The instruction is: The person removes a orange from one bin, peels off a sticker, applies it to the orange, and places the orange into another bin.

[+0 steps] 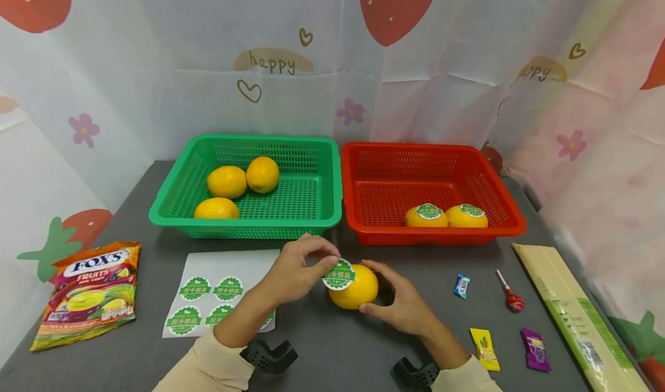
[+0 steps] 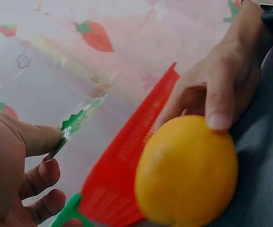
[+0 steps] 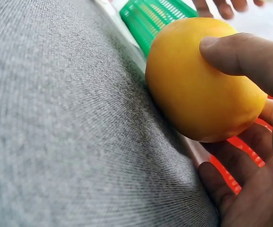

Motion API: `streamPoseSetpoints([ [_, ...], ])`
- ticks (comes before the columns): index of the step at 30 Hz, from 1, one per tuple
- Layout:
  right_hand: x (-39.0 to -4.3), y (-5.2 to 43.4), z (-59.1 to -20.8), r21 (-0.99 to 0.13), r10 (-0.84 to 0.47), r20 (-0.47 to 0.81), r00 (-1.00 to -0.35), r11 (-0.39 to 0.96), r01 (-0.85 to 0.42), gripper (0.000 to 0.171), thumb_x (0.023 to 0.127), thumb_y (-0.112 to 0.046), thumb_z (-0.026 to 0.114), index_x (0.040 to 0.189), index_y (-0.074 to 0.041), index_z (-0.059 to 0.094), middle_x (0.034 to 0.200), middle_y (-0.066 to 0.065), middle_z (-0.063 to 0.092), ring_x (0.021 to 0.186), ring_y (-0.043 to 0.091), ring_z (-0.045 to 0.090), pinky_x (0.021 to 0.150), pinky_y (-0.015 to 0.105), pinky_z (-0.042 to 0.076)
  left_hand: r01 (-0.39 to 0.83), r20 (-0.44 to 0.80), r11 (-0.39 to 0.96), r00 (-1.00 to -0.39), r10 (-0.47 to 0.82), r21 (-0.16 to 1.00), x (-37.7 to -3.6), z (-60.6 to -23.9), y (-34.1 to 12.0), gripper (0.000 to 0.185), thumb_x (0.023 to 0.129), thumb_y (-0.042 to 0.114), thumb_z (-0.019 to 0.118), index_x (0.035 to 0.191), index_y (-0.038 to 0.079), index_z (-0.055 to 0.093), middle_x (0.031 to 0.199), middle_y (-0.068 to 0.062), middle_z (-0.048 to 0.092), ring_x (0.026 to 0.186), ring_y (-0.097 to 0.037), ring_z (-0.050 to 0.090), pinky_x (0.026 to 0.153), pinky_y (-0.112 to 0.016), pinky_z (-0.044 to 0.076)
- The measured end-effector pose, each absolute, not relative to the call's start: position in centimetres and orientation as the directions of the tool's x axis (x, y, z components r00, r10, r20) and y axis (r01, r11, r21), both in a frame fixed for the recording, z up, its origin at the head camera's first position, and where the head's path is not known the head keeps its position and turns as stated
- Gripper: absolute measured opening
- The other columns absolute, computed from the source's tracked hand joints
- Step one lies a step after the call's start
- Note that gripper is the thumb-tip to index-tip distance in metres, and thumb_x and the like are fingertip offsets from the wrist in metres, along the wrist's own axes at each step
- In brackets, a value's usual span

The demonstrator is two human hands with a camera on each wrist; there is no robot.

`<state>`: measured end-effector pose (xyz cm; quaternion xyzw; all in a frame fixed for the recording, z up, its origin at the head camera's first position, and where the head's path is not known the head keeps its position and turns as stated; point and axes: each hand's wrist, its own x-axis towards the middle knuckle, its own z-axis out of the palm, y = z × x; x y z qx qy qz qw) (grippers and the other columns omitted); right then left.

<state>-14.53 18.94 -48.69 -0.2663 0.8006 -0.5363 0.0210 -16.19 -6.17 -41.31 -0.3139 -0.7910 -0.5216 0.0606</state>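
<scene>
An orange (image 1: 358,288) (image 2: 187,171) (image 3: 200,80) rests on the grey table in front of the two baskets. My right hand (image 1: 397,301) (image 3: 250,113) grips it from the right, thumb on the near side. My left hand (image 1: 298,268) (image 2: 18,165) pinches a round green sticker (image 1: 339,275) (image 2: 77,124) between thumb and forefinger, held over the orange's left top. A white sticker sheet (image 1: 218,297) with several green stickers lies to the left.
A green basket (image 1: 171,210) holds three plain oranges; a red basket (image 1: 511,221) holds two stickered ones. A candy bag (image 1: 88,291) lies at left. Small candies (image 1: 484,346), a lollipop (image 1: 511,299) and a long yellow packet (image 1: 576,311) lie at right.
</scene>
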Motion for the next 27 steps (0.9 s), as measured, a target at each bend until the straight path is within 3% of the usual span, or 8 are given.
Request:
streamPoseSetpoints([
  [6, -14.6, 18.9, -48.8, -0.868, -0.456, 0.273, -0.847, 0.263, -0.422, 0.076, 0.078, -0.011, 0.082, 0.143, -0.006, 0.044, 0.133, 0.000, 0.052, 0.113, 0.022, 0.053, 0.098, 0.039, 0.041, 0.577, 0.416, 0.295, -0.785, 0.459, 0.762, -16.6, -42.6, -4.0, 0.004, 0.092, 0.013, 0.067, 0.092, 0.014, 0.070, 0.084, 0.011, 0.061, 0.081, -0.014, 0.048, 0.071, -0.037, 0.044],
  [15, -14.7, 19.2, -48.7, -0.861, -0.473, 0.271, -0.839, 0.271, -0.431, 0.075, 0.080, -0.018, 0.081, 0.143, -0.006, 0.044, 0.133, -0.005, 0.052, 0.115, 0.020, 0.052, 0.098, 0.037, 0.040, 0.544, 0.392, 0.313, -0.811, 0.435, 0.778, -16.5, -43.7, -2.8, 0.005, 0.092, 0.012, 0.067, 0.091, 0.010, 0.071, 0.074, 0.011, 0.054, 0.077, -0.016, 0.046, 0.072, -0.044, 0.045],
  [22, -14.8, 19.2, -48.7, -0.863, -0.476, 0.260, -0.840, 0.277, -0.423, 0.075, 0.080, -0.020, 0.081, 0.144, -0.007, 0.043, 0.134, -0.005, 0.052, 0.117, 0.019, 0.051, 0.100, 0.039, 0.039, 0.560, 0.422, 0.331, -0.811, 0.405, 0.759, -16.7, -44.5, -2.5, 0.004, 0.091, 0.010, 0.067, 0.089, 0.010, 0.071, 0.073, 0.010, 0.053, 0.074, -0.016, 0.044, 0.065, -0.033, 0.042],
  [27, -14.7, 19.2, -48.8, -0.871, -0.469, 0.244, -0.849, 0.280, -0.405, 0.074, 0.080, -0.021, 0.081, 0.144, -0.012, 0.044, 0.133, -0.005, 0.052, 0.117, 0.019, 0.051, 0.100, 0.039, 0.039, 0.581, 0.452, 0.368, -0.807, 0.380, 0.726, -16.4, -44.8, -2.2, 0.009, 0.089, 0.010, 0.069, 0.097, 0.008, 0.070, 0.074, 0.009, 0.052, 0.073, -0.016, 0.045, 0.063, -0.030, 0.039],
])
